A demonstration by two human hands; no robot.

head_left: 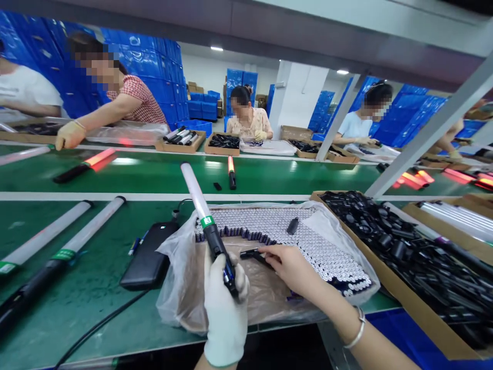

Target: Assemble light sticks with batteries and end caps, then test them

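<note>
My left hand [226, 303], in a white glove, is closed around the black handle of a light baton [195, 192]. The baton tilts up and away, its whitish tube unlit, with a green band below it. A dark blue battery [228, 270] shows in the open side of the handle. Bare, my right hand [287, 264] pinches a small black plastic piece [248, 253], probably a battery cover, just right of the handle and apart from it. Both hands are over a plastic-lined box [269, 308] where many upright batteries [262, 218] stand packed at the back and right.
A carton of black plastic parts [396, 246] stands at the right. On the left lie a black power bank [148, 257] with a cable and two more batons [92, 228]. Beyond runs a green conveyor [165, 172] carrying glowing red batons; several co-workers sit behind it. A slanted metal post [427, 123] rises at the right.
</note>
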